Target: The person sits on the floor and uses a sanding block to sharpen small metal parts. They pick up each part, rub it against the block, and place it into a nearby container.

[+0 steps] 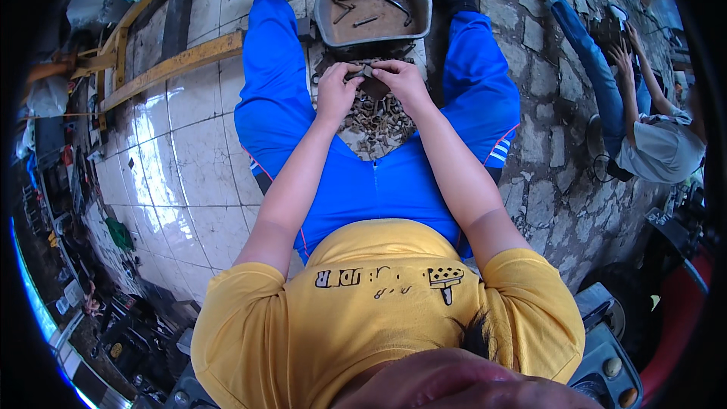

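While both hands meet at upper centre of the frame, a small dark metal part (364, 72) is pinched between them, its long axis running left to right across the picture. The left hand (337, 92) grasps its left end with curled fingers, and the right hand (402, 82) grasps the right end; the part's shape is mostly hidden by the fingertips. Just below it, between the blue trouser legs, lies a heap of rusty metal pieces (376, 120) on the floor, too small and jumbled to tell apart. Just above the hands stands a grey metal tray (326, 11) holding a few dark rods. A yellow wooden beam (176, 64) crosses the pale tiles at upper left. At upper right, well apart, another person (655, 148) in a grey shirt and jeans crouches over a dark object, partly cut off by the rim. Clutter at lower left is blurred.
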`<control>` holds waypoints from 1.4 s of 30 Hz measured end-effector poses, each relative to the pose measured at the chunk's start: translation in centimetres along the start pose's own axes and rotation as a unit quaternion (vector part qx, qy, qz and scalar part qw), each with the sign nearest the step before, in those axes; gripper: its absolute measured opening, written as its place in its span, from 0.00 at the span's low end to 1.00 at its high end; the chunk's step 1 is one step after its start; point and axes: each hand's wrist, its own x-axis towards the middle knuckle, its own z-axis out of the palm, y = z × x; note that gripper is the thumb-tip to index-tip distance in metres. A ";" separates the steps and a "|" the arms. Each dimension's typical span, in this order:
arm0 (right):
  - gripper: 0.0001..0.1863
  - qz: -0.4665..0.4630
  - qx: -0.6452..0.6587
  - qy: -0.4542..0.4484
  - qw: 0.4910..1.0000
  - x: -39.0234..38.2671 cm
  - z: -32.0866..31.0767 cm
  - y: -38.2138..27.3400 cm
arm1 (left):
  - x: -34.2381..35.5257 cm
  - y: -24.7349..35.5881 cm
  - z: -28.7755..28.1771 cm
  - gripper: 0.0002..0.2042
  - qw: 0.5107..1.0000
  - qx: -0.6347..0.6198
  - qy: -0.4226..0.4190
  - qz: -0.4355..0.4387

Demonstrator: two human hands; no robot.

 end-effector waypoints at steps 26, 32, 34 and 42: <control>0.10 -0.027 -0.129 -0.001 0.991 0.3 -0.7 -0.2 | 0.4 -0.4 -0.3 0.12 0.999 -0.008 -0.014 0.029; 0.10 -0.062 -0.186 0.000 0.981 0.3 -0.4 0.2 | 0.4 -0.5 -0.2 0.12 1.000 -0.003 -0.013 0.019; 0.10 -0.029 -0.169 0.006 0.985 -0.1 -0.2 -1.1 | 0.2 0.0 -0.8 0.12 1.000 -0.002 -0.016 -0.005; 0.10 0.005 -0.077 0.046 0.996 0.1 -0.7 -2.0 | 0.4 0.1 -0.6 0.13 1.000 -0.018 -0.001 -0.006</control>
